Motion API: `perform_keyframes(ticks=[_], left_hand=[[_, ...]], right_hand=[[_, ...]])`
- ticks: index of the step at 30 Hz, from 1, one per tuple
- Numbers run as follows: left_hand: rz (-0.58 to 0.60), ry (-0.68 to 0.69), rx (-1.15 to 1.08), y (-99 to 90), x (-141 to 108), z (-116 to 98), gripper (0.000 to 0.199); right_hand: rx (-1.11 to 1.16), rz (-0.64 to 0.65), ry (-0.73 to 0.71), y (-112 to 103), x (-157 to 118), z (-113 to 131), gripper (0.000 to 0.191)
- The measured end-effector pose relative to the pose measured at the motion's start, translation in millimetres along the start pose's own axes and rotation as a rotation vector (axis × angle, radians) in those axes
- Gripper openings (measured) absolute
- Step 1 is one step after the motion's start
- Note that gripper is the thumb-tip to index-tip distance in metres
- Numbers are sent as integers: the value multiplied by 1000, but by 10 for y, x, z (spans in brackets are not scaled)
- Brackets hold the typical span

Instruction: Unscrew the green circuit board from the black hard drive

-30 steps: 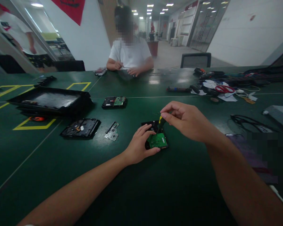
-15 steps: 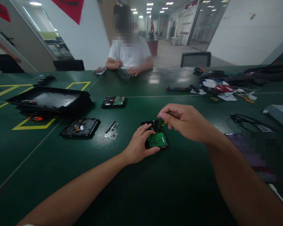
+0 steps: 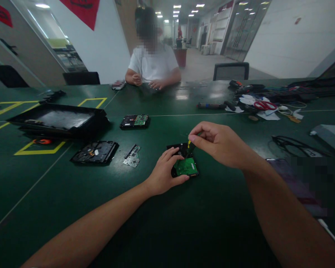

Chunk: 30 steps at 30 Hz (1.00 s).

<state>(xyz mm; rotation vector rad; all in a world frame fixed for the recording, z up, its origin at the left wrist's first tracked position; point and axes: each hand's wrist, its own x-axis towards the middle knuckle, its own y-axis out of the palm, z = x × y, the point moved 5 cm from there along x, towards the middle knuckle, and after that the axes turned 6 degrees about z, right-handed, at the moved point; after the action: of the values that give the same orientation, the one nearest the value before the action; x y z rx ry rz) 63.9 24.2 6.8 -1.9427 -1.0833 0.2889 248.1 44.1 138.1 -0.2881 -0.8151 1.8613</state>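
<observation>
A hard drive [image 3: 187, 166] with a green circuit board facing up lies on the table in front of me. My left hand [image 3: 166, 171] grips it from the left, fingers over its top and thumb along the near edge. Above its right side, my right hand [image 3: 212, 143] is closed in a pinch around a small screwdriver [image 3: 189, 144] with yellow on its handle. The screwdriver points down toward the drive; its tip is too small to make out. Left of my left hand lies a loose circuit board [image 3: 132, 155].
Further left are an opened drive [image 3: 95, 152] and a black tray [image 3: 58, 115]. Another hard drive [image 3: 134, 121] lies beyond. At right are red-handled scissors [image 3: 265, 105], cables [image 3: 296, 145] and a phone [image 3: 287, 178]. A person [image 3: 153, 67] sits across the green table [image 3: 156, 238].
My right hand has shifted and turned slightly with the screwdriver, showing more of its yellow part. My left hand and the drive stay in place. The person opposite moved one hand slightly.
</observation>
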Motion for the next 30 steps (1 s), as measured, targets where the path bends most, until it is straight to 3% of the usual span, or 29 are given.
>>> perform_keyframes(ticks=[5, 14, 20, 26, 30], left_hand=[[7, -10, -1, -3, 2, 0, 62], [4, -5, 1, -1, 6, -1, 62], [0, 6, 6, 7, 7, 1, 62], [-4, 14, 5, 7, 5, 3, 61], [3, -3, 5, 1, 4, -3, 60]], right_hand=[[-29, -22, -1, -20, -7, 17, 22], [99, 84, -12, 35, 3, 44, 29], [60, 57, -64, 27, 14, 37, 22], [-27, -36, -22, -11, 11, -10, 23], [-18, -26, -5, -14, 1, -2, 21]])
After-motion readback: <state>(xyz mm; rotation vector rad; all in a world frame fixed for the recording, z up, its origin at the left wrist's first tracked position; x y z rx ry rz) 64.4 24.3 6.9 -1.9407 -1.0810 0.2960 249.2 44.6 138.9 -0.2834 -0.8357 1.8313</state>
